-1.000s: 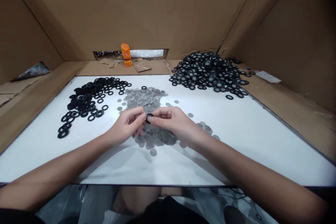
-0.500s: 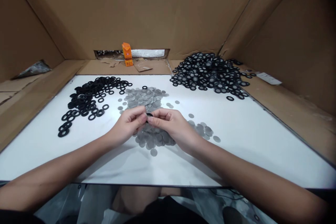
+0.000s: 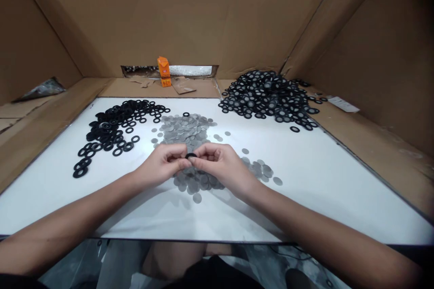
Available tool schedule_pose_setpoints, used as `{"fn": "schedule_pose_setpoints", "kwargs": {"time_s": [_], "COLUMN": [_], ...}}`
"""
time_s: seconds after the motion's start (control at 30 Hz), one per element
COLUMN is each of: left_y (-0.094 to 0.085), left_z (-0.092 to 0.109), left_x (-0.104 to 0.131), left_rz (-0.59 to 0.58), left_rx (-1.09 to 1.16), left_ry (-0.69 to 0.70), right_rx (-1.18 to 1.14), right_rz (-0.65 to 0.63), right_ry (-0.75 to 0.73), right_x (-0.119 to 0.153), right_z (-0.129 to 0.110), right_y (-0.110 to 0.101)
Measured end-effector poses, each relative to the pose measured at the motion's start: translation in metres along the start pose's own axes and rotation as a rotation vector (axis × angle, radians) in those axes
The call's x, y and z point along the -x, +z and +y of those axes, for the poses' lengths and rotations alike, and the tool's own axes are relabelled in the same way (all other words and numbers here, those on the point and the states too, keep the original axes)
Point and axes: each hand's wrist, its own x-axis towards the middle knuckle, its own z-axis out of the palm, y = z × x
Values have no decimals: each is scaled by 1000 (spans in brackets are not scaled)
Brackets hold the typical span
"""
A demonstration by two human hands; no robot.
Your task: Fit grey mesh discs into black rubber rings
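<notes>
Between my hands, over the middle of the white table, is a black rubber ring point(image 3: 191, 155). My left hand point(image 3: 168, 160) pinches its left side with thumb and fingers. On the other side my right hand point(image 3: 217, 162) grips it, thumb tip close to the left thumb. Whether a disc sits inside the ring is hidden by the fingers. Under and behind the hands spreads a pile of thin grey mesh discs point(image 3: 186, 128), with a lone black ring point(image 3: 186, 114) at its far edge. More grey discs point(image 3: 261, 169) are scattered right of my right hand.
Loose black rings point(image 3: 111, 126) are heaped at the left. At the back right rises a large pile of rings with grey centres point(image 3: 267, 95). Cardboard walls point(image 3: 176, 13) enclose the white tabletop point(image 3: 322, 180). An orange carton point(image 3: 163, 70) stands by a slot in the back wall.
Both hands have come slightly nearer to me, still holding the ring. Their fingers have shifted around it, and more of the ring's upper edge shows.
</notes>
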Motion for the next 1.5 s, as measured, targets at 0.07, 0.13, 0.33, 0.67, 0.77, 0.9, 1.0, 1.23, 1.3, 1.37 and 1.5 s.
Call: {"fn": "schedule_pose_setpoints", "kwargs": {"time_s": [0.07,0.13,0.33,0.67,0.77,0.9,1.0,1.23,1.3,1.37,1.5], "left_y": [-1,-1,1,8,6,6,6,3,2,2,3], "left_z": [1,1,-3,-2,-1,-6,-10,-6,-5,-4,-2], "left_x": [0,-1,-3,-1,0,0,-1,0,0,0,0], "left_rz": [-35,-60,-25,18,36,83,98,72,92,113,142], "left_rx": [36,85,281,305,243,260,322,407,381,335,260], "left_ry": [-41,-91,-115,-59,-56,-80,-64,-71,-72,-69,-57], "right_rx": [29,52,-75,-427,-437,-437,-369,-214,-146,-94,-40], "right_rz": [-9,-26,-42,46,25,13,11,28,37,36,39], "right_ry": [12,19,45,135,145,150,144,62,45,32,17], "right_x": [1,1,0,3,3,4,3,2,2,2,1], "right_z": [-3,-6,-8,-5,-6,-5,-3,-3,-3,-3,-3], "right_y": [-2,-5,-7,5,4,2,1,-1,-2,-2,-3]}}
